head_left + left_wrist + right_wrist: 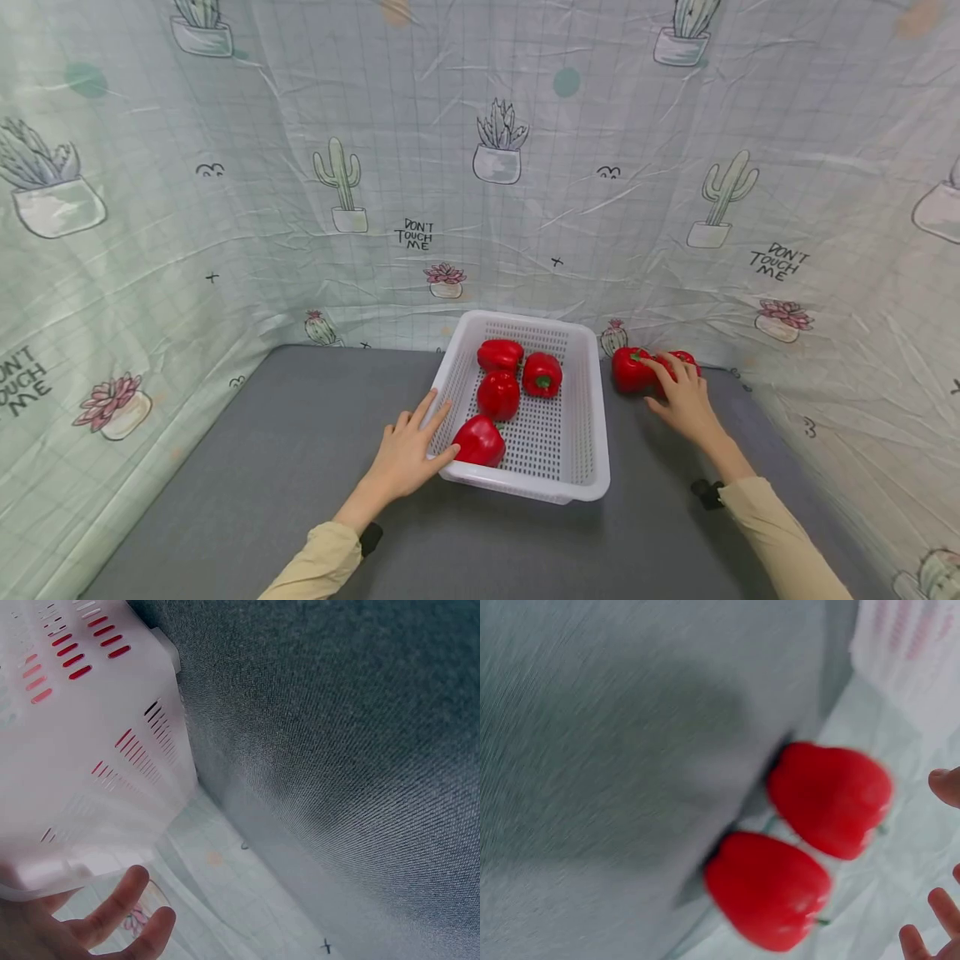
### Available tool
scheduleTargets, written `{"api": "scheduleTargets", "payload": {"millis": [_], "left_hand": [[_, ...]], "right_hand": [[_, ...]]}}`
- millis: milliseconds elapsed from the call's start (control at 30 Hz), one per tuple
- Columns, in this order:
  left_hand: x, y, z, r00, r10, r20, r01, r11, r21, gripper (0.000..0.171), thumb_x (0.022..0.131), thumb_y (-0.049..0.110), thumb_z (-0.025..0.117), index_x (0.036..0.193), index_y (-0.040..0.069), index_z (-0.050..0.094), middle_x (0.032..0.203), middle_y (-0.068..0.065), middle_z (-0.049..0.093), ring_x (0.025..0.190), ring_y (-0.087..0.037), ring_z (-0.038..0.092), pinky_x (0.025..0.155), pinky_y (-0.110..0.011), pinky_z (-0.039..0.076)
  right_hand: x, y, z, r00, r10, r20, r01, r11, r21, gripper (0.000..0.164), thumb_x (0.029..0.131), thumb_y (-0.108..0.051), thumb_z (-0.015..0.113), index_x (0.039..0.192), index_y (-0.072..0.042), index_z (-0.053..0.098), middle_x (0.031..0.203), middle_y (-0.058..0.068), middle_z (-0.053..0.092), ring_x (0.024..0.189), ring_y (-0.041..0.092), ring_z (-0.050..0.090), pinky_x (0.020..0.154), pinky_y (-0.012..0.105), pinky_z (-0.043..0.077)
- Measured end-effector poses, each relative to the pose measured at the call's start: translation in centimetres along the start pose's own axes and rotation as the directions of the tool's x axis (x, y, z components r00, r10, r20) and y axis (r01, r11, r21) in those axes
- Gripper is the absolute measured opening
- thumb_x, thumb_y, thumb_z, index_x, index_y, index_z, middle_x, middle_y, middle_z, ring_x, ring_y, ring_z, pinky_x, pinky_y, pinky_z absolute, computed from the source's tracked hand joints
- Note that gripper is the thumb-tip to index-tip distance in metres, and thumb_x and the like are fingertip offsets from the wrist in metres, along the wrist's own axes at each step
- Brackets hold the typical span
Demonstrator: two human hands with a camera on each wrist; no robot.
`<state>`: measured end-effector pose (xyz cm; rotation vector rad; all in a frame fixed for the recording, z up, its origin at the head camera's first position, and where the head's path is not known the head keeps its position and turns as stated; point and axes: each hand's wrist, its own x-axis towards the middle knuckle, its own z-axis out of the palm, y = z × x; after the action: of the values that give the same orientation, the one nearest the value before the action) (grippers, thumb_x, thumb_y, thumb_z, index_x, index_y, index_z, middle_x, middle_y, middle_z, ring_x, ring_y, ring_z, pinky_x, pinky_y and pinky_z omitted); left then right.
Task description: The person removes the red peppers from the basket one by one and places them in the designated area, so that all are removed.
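A white perforated plastic basket [588,400] stands on the grey table, with several red bell peppers [498,395] inside. My left hand [405,457] rests at the basket's near left corner, fingers spread along the rim and thumb across the corner. From the left wrist, its fingers [112,907] show beside the rim of the basket [82,780]. To the right of the basket are two more red bell peppers [831,799], side by side. Over these reaches my right hand [688,406], fingers spread; the right wrist view shows a gap between its fingertips [943,911] and the peppers.
The grey tabletop [247,467] extends on both sides of the basket. A pale curtain [555,208] printed with cacti and lettering hangs along the back and sides, close behind the basket and the two loose peppers.
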<state>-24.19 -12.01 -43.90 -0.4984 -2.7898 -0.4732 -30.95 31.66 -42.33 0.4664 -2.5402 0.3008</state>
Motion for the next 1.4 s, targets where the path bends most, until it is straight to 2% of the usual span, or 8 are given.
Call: {"api": "scheduleTargets", "payload": {"millis": [167,400,833,1067,1267,1400], "left_hand": [[0.0,0.0,0.0,1.0,0.002,0.0,-0.002,1.0,-0.001,0.069,0.078,0.052,0.054,0.138,0.024,0.034,0.147,-0.006,0.026,0.104,-0.026,0.044,0.078,-0.045,0.041],[0.0,-0.1,0.0,1.0,0.005,-0.001,-0.005,1.0,0.004,0.069,0.078,0.052,0.054,0.137,0.023,0.035,0.146,-0.006,0.027,0.104,-0.026,0.044,0.077,-0.044,0.04],[0.1,0.1,-0.2,1.0,-0.005,0.004,0.005,1.0,0.014,0.07,0.077,0.052,0.055,0.138,0.023,0.034,0.146,-0.006,0.027,0.104,-0.026,0.045,0.078,-0.044,0.041],[0.2,0.1,-0.3,1.0,-0.003,0.012,0.003,1.0,0.024,0.072,0.077,0.053,0.055,0.138,0.023,0.033,0.146,-0.006,0.027,0.103,-0.026,0.045,0.078,-0.044,0.041],[0.2,0.1,-0.3,1.0,-0.005,0.011,0.005,0.999,0.032,0.072,0.077,0.054,0.054,0.139,0.023,0.032,0.146,-0.007,0.027,0.102,-0.025,0.045,0.077,-0.043,0.041],[0.2,0.1,-0.3,1.0,-0.007,0.016,0.006,1.0,0.027,0.072,0.077,0.054,0.054,0.139,0.023,0.032,0.146,-0.007,0.027,0.102,-0.026,0.044,0.077,-0.043,0.041]], "right_hand": [[0.4,-2.0,-0.7,0.997,-0.062,-0.044,0.063,0.998,0.026,0.063,0.064,-0.009,0.076,0.121,-0.009,0.048,0.125,0.02,0.041,0.104,0.041,0.038,0.078,0.062,0.031],[1.3,-4.6,-1.9,0.984,-0.149,-0.094,0.157,0.984,0.084,0.061,0.064,-0.01,0.077,0.119,-0.008,0.05,0.123,0.02,0.044,0.105,0.038,0.041,0.073,0.054,0.035],[4.7,-10.3,-4.7,0.963,-0.251,-0.094,0.263,0.955,0.138,0.063,0.065,-0.014,0.077,0.122,-0.01,0.05,0.124,0.016,0.046,0.11,0.034,0.041,0.089,0.058,0.032],[6.8,-13.4,-5.9,0.951,-0.294,-0.1,0.307,0.938,0.162,0.061,0.069,-0.013,0.075,0.124,-0.011,0.048,0.126,0.014,0.045,0.108,0.029,0.041,0.086,0.054,0.034],[9.1,-15.3,-5.1,0.944,-0.3,-0.139,0.324,0.924,0.202,0.055,0.073,-0.013,0.071,0.123,-0.01,0.048,0.126,0.013,0.045,0.109,0.03,0.042,0.089,0.054,0.033],[10.4,-16.1,-3.8,0.95,-0.268,-0.162,0.3,0.928,0.221,0.051,0.074,-0.013,0.069,0.121,-0.008,0.05,0.124,0.014,0.047,0.109,0.032,0.042,0.088,0.055,0.034]]}}
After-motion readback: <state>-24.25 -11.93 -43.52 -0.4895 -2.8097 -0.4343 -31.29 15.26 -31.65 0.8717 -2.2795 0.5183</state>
